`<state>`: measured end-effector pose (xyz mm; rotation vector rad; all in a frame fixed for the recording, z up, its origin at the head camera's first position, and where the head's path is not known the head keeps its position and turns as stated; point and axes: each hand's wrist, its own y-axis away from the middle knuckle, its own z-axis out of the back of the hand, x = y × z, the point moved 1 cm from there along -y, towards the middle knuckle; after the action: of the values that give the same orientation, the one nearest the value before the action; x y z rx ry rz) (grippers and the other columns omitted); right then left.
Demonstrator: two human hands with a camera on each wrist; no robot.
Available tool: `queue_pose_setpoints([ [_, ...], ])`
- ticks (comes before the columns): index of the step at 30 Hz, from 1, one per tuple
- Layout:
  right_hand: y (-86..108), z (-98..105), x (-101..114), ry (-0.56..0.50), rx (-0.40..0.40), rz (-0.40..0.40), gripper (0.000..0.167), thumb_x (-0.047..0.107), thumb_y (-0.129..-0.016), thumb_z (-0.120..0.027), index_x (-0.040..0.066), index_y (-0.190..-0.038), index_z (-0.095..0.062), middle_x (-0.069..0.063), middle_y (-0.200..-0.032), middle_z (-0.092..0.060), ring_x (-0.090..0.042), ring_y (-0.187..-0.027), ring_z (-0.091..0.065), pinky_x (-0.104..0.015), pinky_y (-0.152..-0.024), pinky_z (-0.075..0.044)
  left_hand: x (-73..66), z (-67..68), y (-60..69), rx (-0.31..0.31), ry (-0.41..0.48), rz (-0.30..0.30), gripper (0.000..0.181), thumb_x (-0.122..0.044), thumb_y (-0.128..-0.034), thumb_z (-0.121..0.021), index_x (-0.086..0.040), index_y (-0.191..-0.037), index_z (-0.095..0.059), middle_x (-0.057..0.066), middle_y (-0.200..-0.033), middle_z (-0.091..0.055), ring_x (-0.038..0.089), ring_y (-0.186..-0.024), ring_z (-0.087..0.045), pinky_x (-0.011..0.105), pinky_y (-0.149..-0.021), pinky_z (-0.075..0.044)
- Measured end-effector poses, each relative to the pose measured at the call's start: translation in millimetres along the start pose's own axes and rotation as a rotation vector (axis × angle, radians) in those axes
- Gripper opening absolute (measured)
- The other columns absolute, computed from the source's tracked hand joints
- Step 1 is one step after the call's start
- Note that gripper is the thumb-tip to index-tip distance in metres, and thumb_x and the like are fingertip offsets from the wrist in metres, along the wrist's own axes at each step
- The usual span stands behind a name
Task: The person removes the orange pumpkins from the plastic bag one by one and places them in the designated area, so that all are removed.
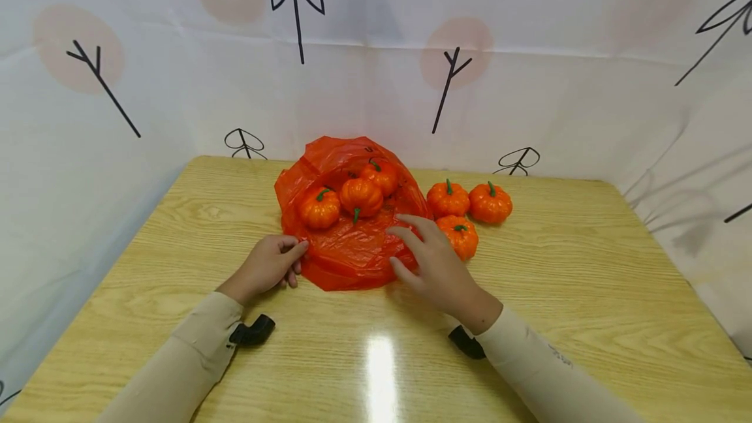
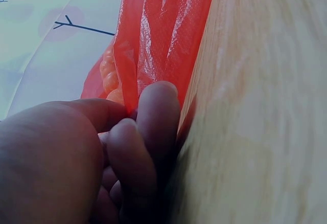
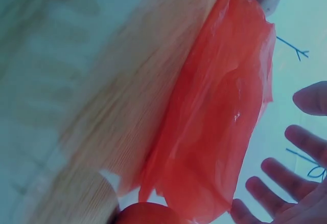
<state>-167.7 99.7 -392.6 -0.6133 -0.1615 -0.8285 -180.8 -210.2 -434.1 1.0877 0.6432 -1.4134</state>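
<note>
A red plastic bag (image 1: 352,250) lies spread on the table with its mouth toward me. Inside are three small orange pumpkins: one on the left (image 1: 320,207), a middle one (image 1: 361,197) and a rear one (image 1: 382,176). My left hand (image 1: 267,267) pinches the bag's near left edge between thumb and fingers; the left wrist view shows the film (image 2: 166,35) rising from the fingertips. Over the bag's right side, my right hand (image 1: 437,269) has its fingers spread and holds nothing. In the right wrist view those fingers (image 3: 291,180) stand beside the bag.
Right of the bag sit three more pumpkins: a back one (image 1: 448,199), a rightmost one (image 1: 490,203) and a front one (image 1: 460,235), partly behind my right hand. The wooden table (image 1: 587,279) ends at a patterned white cloth (image 1: 364,96) behind.
</note>
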Motion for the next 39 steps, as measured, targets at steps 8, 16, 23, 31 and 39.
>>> queue_pose_setpoints([
  [8,-7.1,-2,4,0.009,0.070,-0.048,0.047,0.024,-0.094,-0.069,0.015,-0.138,-0.056,-0.013,-0.149,-0.046,-0.033,-0.138,-0.041,-0.056,-0.112,-0.039,2.4,-0.5,-2.0,-0.004,0.004,-0.001,0.040,-0.034,-0.1051,-0.053,-0.002,-0.080,-0.059,0.007,-0.070,-0.059,0.017,-0.051,-0.063,0.027,-0.045,-0.050],
  [16,-27.9,-9,13,-0.007,0.101,-0.043,0.050,0.026,-0.096,-0.067,0.017,-0.142,-0.052,-0.015,-0.152,-0.042,-0.035,-0.141,-0.037,-0.057,-0.112,-0.039,2.9,0.9,-2.6,-0.004,0.000,-0.009,0.041,-0.035,-0.1049,-0.053,-0.003,-0.079,-0.059,0.006,-0.069,-0.059,0.017,-0.051,-0.063,0.027,-0.045,-0.050],
  [23,-42.9,-13,12,-0.010,0.105,-0.080,0.054,0.030,-0.097,-0.066,0.019,-0.147,-0.047,-0.014,-0.155,-0.038,-0.035,-0.143,-0.034,-0.059,-0.112,-0.038,2.0,-0.6,-2.6,-0.006,0.003,-0.019,0.041,-0.035,-0.1051,-0.053,-0.003,-0.080,-0.059,0.006,-0.069,-0.059,0.017,-0.051,-0.063,0.027,-0.045,-0.050],
  [31,-57.6,-5,13,0.031,0.173,-0.097,0.058,0.030,-0.096,-0.067,0.018,-0.149,-0.045,-0.015,-0.156,-0.036,-0.039,-0.143,-0.036,-0.062,-0.112,-0.037,1.8,-4.0,-3.0,0.009,0.027,-0.013,0.041,-0.036,-0.1049,-0.053,-0.004,-0.082,-0.061,0.005,-0.070,-0.060,0.017,-0.052,-0.063,0.026,-0.046,-0.050],
  [39,-88.3,2,5,0.098,0.241,-0.080,0.060,0.029,-0.096,-0.067,0.016,-0.150,-0.044,-0.017,-0.154,-0.039,-0.040,-0.134,-0.047,-0.058,-0.110,-0.042,2.6,-0.2,-0.9,-0.003,0.011,-0.009,0.042,-0.036,-0.1048,-0.053,-0.003,-0.079,-0.059,0.007,-0.070,-0.060,0.018,-0.051,-0.063,0.027,-0.045,-0.050],
])
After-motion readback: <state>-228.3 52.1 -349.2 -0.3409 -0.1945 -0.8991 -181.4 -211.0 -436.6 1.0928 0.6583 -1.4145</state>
